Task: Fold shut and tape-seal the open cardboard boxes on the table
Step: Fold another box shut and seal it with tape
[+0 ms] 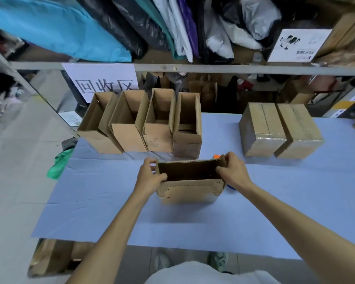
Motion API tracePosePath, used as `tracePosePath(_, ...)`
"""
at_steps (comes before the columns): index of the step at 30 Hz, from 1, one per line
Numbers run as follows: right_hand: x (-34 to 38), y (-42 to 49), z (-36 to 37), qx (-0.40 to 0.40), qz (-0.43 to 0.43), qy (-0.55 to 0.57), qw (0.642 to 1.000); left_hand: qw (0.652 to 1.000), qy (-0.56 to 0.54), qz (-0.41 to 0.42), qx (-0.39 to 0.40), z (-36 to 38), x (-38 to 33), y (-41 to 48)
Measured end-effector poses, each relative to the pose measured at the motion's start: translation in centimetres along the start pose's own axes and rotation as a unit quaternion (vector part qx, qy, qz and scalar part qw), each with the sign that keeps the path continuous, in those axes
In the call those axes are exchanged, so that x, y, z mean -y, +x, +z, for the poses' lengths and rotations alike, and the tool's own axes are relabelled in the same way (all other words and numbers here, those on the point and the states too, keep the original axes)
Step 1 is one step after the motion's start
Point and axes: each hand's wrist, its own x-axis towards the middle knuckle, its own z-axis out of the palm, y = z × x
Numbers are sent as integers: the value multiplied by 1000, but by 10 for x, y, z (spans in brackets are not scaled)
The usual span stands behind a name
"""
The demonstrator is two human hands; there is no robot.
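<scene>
An open cardboard box stands in the middle of the blue table, its dark inside showing and its near flap ragged. My left hand grips the box's left end, thumb on the near rim. My right hand grips the right end, fingers curled over the far corner. Behind it, several open boxes stand side by side in a row. Two taped-shut boxes sit at the back right. An orange piece and a blue piece of something peek out beside my right hand.
A shelf rail with a paper sign runs behind the table, with bags piled above. A green cloth hangs off the table's left edge. Flattened cardboard lies under the table's front left.
</scene>
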Motion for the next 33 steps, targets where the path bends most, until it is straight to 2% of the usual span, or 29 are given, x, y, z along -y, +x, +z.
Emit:
tracePosePath(4,0,7,0,-32,5,-33,999,999,25,9,-22,5,-4,6)
tracePosePath(7,6,12,3,-43,1,-50,998,998,54,27,1,6,-5,11)
tracePosePath(11,7,19,2,-33,1,-12,999,997,56,22,47,1,-7,10)
tracePosePath(15,1,20,-3,-27,-5,18,999,998,48,35,26,2,-5,8)
tracePosePath(23,9,27,2,-66,-27,-100,992,995,61,72,14,8,-1,5)
tracePosePath(28,12,28,4,-48,-50,-95,993,995,52,82,-4,11,0,9)
tracePosePath(33,3,24,-6,-7,-77,-8,997,994,50,97,-17,15,6,10)
